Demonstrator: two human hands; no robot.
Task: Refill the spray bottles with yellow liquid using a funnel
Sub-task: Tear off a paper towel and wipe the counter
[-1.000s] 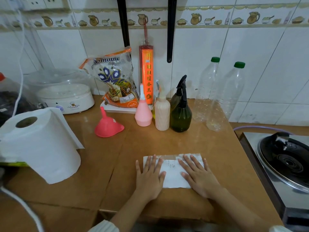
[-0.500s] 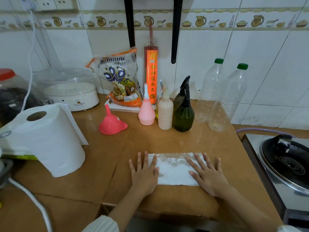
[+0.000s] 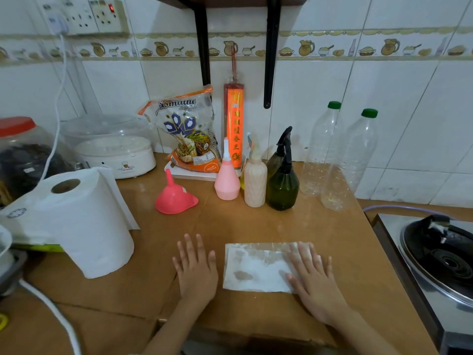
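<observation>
A pink funnel (image 3: 175, 197) lies mouth-down on the brown counter (image 3: 256, 221). Behind it stand a pink squeeze bottle (image 3: 227, 181), a cream spray bottle (image 3: 255, 182) and two dark green spray bottles (image 3: 282, 185), one half hidden behind the other. A folded, damp-stained paper towel (image 3: 256, 270) lies near the front edge. My right hand (image 3: 313, 280) rests flat on its right part, fingers straight. My left hand (image 3: 195, 267) lies flat on the bare counter just left of the towel. No yellow liquid container is plainly identifiable.
Two clear plastic bottles (image 3: 350, 160) with green caps stand at the back right. A gas stove (image 3: 445, 262) fills the right edge. A paper towel roll (image 3: 74, 221), a white cooker (image 3: 115, 152), a red-lidded jar (image 3: 23, 155) and a snack bag (image 3: 189, 134) crowd the left and back.
My left hand has slid off the paper towel onto the bare counter to its left. My right hand has stayed flat on the towel's right side. The camera has tilted up slightly.
</observation>
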